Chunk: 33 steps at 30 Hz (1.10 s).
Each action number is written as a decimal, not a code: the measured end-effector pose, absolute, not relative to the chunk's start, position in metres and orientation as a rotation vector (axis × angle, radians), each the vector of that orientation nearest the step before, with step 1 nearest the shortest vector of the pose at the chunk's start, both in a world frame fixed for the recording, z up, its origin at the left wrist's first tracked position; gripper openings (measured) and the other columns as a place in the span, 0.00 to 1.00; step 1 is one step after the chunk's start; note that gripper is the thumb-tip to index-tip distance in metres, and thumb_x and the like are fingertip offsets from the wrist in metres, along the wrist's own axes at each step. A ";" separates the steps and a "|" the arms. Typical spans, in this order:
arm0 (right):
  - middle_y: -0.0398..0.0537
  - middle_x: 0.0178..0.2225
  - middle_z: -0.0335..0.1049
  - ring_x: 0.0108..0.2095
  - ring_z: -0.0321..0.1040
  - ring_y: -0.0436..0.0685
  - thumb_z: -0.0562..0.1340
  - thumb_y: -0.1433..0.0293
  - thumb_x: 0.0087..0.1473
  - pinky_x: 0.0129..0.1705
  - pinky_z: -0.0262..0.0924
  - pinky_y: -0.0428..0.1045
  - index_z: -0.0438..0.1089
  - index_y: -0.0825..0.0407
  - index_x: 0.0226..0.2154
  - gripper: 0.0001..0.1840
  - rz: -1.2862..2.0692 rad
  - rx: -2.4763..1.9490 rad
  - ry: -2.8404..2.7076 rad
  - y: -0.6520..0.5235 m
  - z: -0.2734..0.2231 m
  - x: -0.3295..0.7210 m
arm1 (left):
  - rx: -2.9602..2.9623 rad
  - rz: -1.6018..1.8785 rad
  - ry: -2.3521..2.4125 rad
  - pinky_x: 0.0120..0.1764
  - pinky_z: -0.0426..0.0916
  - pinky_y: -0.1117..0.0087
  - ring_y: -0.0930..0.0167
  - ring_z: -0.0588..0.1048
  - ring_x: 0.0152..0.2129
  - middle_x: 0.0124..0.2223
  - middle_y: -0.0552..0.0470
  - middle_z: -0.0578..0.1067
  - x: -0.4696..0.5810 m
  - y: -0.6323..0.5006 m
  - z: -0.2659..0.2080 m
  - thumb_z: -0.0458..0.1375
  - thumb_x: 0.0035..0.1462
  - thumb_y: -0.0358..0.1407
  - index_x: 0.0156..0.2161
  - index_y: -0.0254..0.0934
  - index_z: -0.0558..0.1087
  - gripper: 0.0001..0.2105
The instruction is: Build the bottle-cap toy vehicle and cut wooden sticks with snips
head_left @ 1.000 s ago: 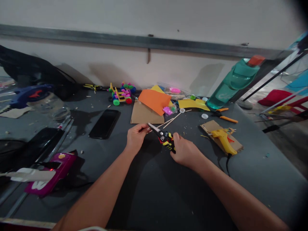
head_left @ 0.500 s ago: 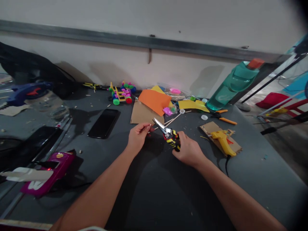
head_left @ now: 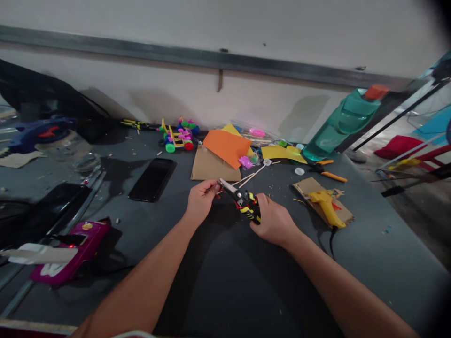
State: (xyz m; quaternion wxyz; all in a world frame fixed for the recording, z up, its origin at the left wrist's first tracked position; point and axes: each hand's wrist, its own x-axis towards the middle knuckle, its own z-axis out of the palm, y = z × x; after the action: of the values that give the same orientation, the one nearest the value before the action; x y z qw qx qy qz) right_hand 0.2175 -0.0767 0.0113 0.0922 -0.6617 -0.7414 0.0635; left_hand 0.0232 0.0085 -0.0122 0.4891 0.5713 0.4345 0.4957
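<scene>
My right hand point(head_left: 276, 219) is wrapped round the black, yellow and red handles of a pair of shears point(head_left: 243, 202). Their metal blades point up and left, with the tips at the fingers of my left hand point(head_left: 202, 202). Those fingers are pinched together; whatever small thing they hold is hidden by the fingers and blades. Just beyond the blades, thin wooden sticks point(head_left: 256, 173) lie on the dark table. A piece of cardboard point(head_left: 207, 166) lies behind my left hand, partly under an orange sheet point(head_left: 225, 146).
To the right are a yellow glue gun point(head_left: 327, 206) on cardboard, orange-handled pliers point(head_left: 333, 176) and a green bottle point(head_left: 340, 126). A phone point(head_left: 152, 180), a toy car point(head_left: 178, 138) and a magenta power strip point(head_left: 75, 253) are on the left. Yellow paper point(head_left: 278, 153) lies at the back.
My right hand has brought the shears slightly left and down, so the blade tips now meet my left fingertips. The blades look closer together. My left hand has hardly moved.
</scene>
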 end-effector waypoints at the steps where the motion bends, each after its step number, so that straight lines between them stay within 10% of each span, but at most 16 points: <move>1: 0.51 0.35 0.65 0.32 0.64 0.57 0.57 0.64 0.40 0.30 0.48 0.47 0.56 0.53 0.40 0.22 0.198 -1.979 -2.203 -0.077 0.012 0.217 | 1.391 1.199 1.051 0.27 0.67 0.73 0.73 0.71 0.23 0.28 0.52 0.76 0.023 0.009 -0.013 0.57 0.49 0.37 0.33 0.36 0.76 0.08; 33: 0.66 0.44 0.62 0.45 0.59 0.71 0.58 0.58 0.43 0.42 0.52 0.59 0.51 0.65 0.54 0.40 -0.183 -2.454 -1.625 -0.060 -0.006 0.247 | 2.212 1.007 1.441 0.40 0.62 0.67 0.68 0.69 0.34 0.33 0.52 0.74 0.016 0.007 -0.010 0.57 0.52 0.33 0.33 0.40 0.73 0.03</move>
State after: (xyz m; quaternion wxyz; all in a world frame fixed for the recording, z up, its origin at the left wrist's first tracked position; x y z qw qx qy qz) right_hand 0.2468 -0.0598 -0.0058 0.0960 -0.8283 -0.5485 -0.0617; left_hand 0.0163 0.0070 -0.0100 0.1576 0.7731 0.5035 0.3521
